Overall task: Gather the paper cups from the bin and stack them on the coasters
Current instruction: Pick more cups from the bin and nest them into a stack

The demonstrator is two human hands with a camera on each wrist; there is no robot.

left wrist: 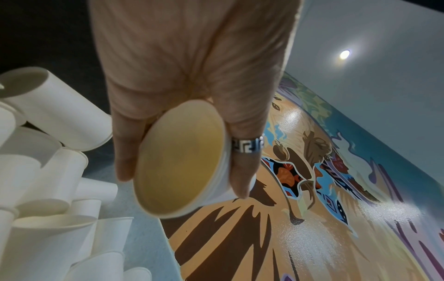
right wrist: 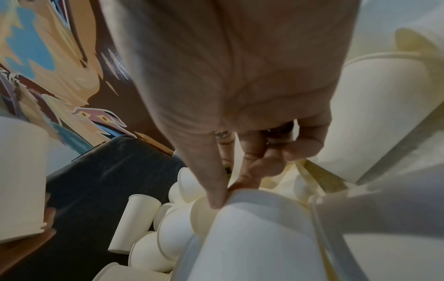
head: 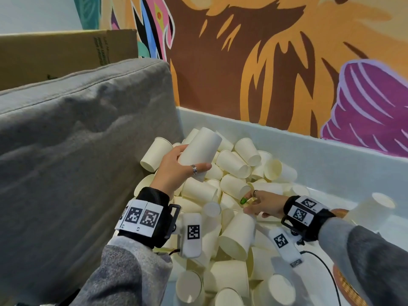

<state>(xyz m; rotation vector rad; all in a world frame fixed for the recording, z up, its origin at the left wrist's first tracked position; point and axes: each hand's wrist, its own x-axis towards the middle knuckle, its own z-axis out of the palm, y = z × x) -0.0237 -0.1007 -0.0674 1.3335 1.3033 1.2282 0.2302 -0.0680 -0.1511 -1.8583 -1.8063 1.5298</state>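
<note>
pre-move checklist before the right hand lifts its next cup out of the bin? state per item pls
1. Left hand grips the held stack of cups: ok, fingers and thumb wrap it, open mouth toward the wrist in the left wrist view.
2. Right hand has a cup: ok, thumb and fingers pinch the rim of a lying cup in the pile.
3. Neighbouring cups free of the pinched one: not ok, loose cups press in on several sides.
4. Bin wall clear of the lift path: ok.
5. Coasters ready: cannot tell, only a brown edge shows at lower right.
6. Count in the held stack: cannot tell.
</note>
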